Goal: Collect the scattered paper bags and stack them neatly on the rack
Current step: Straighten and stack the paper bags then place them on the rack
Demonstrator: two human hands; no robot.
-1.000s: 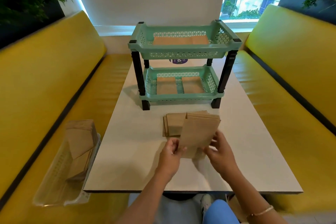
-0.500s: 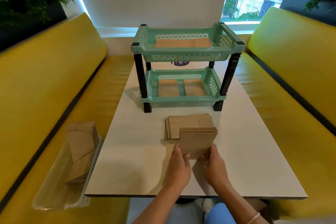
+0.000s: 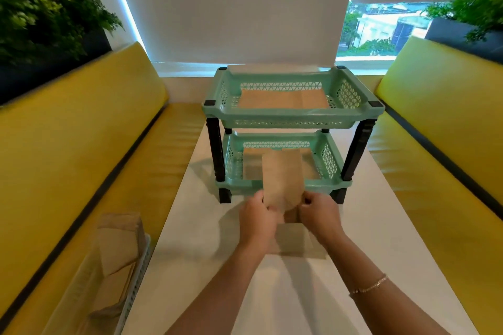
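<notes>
Both hands sit near the middle of the view, just toward six o'clock from the rack. Left hand (image 3: 257, 219) curls its fingers round the near left edge of a brown paper bag (image 3: 283, 175), and right hand (image 3: 319, 213) pinches the near right edge with its fingers curled in. A thin bracelet (image 3: 368, 286) circles the right wrist.

That held bag points toward twelve o'clock, its far end over the front lip of the lower basket of the green rack (image 3: 292, 114). More flat paper bags lie inside that lower basket on either side of it, partly hidden. In the upper basket at twelve o'clock lies another layer of bags (image 3: 283, 99), flat on the bottom.

On the white table (image 3: 394, 239), just under and behind the hands toward six o'clock, rests a small pile of bags (image 3: 295, 239), mostly covered by the wrists.

At eight o'clock, on the yellow bench (image 3: 68, 144) beside the table edge, stands a clear tray (image 3: 136, 275) with several more brown bags (image 3: 117, 242) leaning in it, blurred. A second yellow bench runs along three o'clock. Green plants (image 3: 46, 16) fill the ten o'clock corner and a second planter shows at two o'clock.
</notes>
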